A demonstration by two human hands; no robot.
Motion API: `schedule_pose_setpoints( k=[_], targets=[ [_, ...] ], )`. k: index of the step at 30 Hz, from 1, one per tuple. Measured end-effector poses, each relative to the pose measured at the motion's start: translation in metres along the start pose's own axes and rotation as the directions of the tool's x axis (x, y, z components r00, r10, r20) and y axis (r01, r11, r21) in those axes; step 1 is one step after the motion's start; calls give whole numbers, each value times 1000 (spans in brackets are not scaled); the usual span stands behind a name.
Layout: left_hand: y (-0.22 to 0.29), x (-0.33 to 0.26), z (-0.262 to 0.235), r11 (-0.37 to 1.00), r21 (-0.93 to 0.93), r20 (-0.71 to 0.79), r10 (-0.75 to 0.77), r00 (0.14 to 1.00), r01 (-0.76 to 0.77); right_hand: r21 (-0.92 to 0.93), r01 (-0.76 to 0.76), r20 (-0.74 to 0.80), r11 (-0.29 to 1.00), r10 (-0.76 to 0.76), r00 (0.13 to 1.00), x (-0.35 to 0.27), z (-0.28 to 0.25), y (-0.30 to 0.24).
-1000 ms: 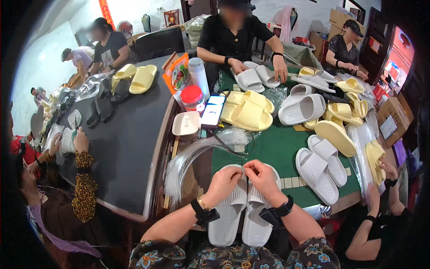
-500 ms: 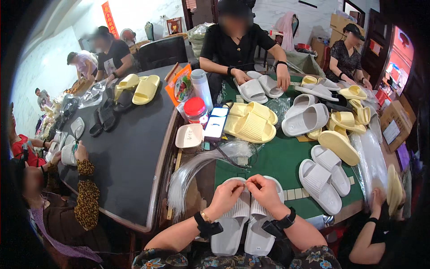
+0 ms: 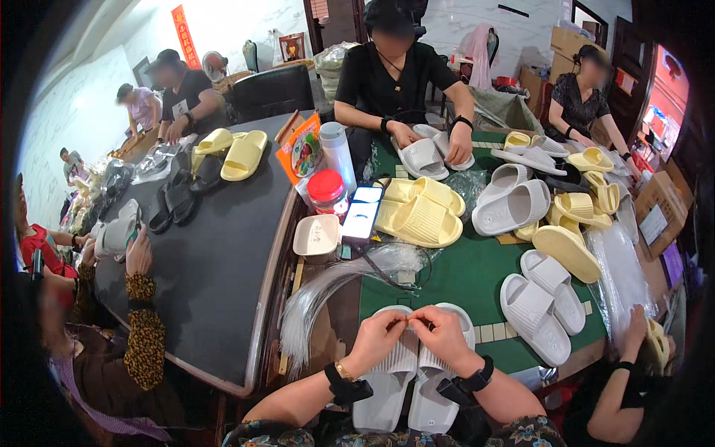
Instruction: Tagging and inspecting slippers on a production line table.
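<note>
Side by side at the front edge of the green table mat (image 3: 462, 294) lies a pair of light grey slippers, the left slipper (image 3: 381, 398) and the right slipper (image 3: 436, 395), toes pointing away from me. Over their straps, my left hand (image 3: 377, 339) and my right hand (image 3: 439, 335) meet fingertip to fingertip, both closed in a pinch. Whatever is between the fingers is too small to make out. Just beyond, to the left, lies a bundle of clear thin plastic strips (image 3: 328, 298).
Pairs of grey slippers (image 3: 544, 309) and yellow slippers (image 3: 421, 216) crowd the mat. A phone (image 3: 363, 214), red-lidded jar (image 3: 328, 192) and pale box (image 3: 316, 236) stand left of them. A dark table (image 3: 216, 298) adjoins. Co-workers handle slippers around me; one person's arm (image 3: 622, 372) is close right.
My hands stay pinched over the slippers, fingertips slightly closer together. At the left, a co-worker has turned the grey slippers in hand; at the lower right, a person's yellow slipper has shifted.
</note>
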State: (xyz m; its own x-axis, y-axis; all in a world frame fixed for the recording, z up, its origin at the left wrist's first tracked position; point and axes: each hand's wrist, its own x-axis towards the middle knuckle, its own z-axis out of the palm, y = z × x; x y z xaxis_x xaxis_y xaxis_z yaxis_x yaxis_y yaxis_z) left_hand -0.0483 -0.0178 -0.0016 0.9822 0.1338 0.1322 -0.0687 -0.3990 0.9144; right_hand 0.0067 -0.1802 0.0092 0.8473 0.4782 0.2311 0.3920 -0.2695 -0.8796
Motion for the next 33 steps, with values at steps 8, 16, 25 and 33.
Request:
schedule_pose_setpoints(
  k=[8, 16, 25, 33],
  targets=[
    [-2, -1, 0, 999, -44, 21, -30, 999, 31, 60, -52, -46, 997, 55, 997, 1, 3, -3],
    [-4, 0, 1, 991, -117, 6, -70, 998, 70, 32, -25, -11, 999, 25, 1000, 1, 1, -1],
    [-5, -1, 0, 994, -83, 3, -65, 998, 65, -22, 6, -1, 1000, -6, 1000, 3, 1, -5],
    [-1, -1, 0, 997, -72, -8, -28, 1000, 28, -52, 33, -52, 998, -36, 998, 3, 2, -1]
  ],
)
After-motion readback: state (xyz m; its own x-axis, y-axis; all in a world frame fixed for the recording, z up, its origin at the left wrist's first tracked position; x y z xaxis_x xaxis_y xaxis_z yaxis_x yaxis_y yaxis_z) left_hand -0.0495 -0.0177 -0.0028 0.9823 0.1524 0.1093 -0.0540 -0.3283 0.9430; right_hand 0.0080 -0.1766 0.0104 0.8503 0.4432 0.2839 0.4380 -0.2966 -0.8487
